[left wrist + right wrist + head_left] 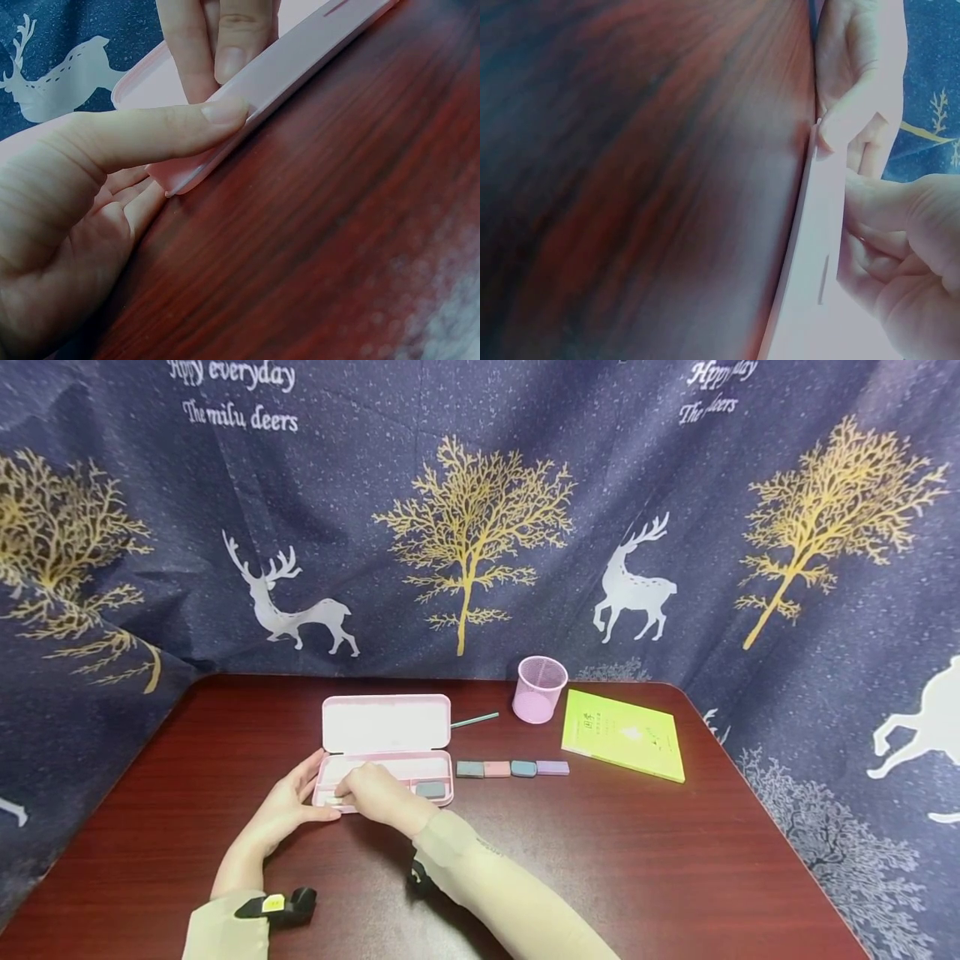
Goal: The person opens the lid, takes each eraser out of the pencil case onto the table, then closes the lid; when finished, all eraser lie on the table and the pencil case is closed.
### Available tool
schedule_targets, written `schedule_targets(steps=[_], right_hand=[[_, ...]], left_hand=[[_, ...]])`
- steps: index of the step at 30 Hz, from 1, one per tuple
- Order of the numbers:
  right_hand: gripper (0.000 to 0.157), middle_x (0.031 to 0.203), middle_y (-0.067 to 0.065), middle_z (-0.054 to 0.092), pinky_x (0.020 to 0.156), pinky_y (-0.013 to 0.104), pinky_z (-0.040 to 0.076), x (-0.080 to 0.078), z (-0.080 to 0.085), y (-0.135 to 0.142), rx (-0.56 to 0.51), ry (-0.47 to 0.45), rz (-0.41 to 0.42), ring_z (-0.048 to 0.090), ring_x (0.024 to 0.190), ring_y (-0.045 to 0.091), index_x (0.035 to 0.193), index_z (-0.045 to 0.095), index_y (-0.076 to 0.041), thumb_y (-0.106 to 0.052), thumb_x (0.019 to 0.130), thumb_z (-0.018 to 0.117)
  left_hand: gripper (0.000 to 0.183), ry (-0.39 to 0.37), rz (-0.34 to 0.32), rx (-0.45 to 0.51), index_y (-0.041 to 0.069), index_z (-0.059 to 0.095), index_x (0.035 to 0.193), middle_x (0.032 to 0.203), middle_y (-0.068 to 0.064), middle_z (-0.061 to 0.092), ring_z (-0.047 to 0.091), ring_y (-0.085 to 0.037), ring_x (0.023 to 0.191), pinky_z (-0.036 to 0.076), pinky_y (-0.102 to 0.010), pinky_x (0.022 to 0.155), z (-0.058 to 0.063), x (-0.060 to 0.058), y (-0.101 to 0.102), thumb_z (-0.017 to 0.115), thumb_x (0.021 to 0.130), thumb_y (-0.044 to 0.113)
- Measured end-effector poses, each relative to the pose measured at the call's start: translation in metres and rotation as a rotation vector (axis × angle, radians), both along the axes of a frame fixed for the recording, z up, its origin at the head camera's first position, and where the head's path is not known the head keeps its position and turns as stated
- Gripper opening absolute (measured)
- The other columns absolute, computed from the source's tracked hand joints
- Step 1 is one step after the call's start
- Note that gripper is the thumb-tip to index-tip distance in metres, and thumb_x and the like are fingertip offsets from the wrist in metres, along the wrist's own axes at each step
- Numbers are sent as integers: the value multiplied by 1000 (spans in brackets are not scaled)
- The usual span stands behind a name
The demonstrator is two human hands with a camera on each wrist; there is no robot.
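A pink pencil case (pixel 337 767) lies open on the table, its lid (pixel 386 724) tipped back. My left hand (pixel 281 806) grips the left end of the case, thumb along the front wall and fingers round the side. Reaching across from the right, my right hand (pixel 382 795) has its fingers bent down into the case's left front part. The case's pink front wall (pixel 300 64) hides those fingertips in the left wrist view, and I cannot tell what they hold. A grey eraser-like block (pixel 431 790) sits in the front right compartment.
Right of the case, several small blocks like erasers stand in a row, from a grey-green one (pixel 470 769) to a purple one (pixel 552 768). A thin green stick (pixel 480 719) lies behind them. Farther right are a pink mesh pen holder (pixel 536 703) and a yellow-green book (pixel 622 735).
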State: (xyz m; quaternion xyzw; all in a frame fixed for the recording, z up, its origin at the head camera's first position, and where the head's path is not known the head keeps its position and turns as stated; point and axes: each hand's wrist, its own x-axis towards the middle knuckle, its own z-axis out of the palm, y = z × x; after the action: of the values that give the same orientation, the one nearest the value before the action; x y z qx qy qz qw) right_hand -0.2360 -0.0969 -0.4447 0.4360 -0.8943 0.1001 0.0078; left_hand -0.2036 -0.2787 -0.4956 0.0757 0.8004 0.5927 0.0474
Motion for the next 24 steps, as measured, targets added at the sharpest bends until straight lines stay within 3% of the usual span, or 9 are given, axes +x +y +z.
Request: schedule_targets(steps=[24], right_hand=[[15,99,-8,76,87,10,48,0,-3,2,-48,33,17,69,96,2,101,79,-17,-13,90,69]], left_hand=[[107,-19,1,8,-3,10,155,160,-29,12,17,-49,144,39,-1,89,0,0,0,81,76,4]])
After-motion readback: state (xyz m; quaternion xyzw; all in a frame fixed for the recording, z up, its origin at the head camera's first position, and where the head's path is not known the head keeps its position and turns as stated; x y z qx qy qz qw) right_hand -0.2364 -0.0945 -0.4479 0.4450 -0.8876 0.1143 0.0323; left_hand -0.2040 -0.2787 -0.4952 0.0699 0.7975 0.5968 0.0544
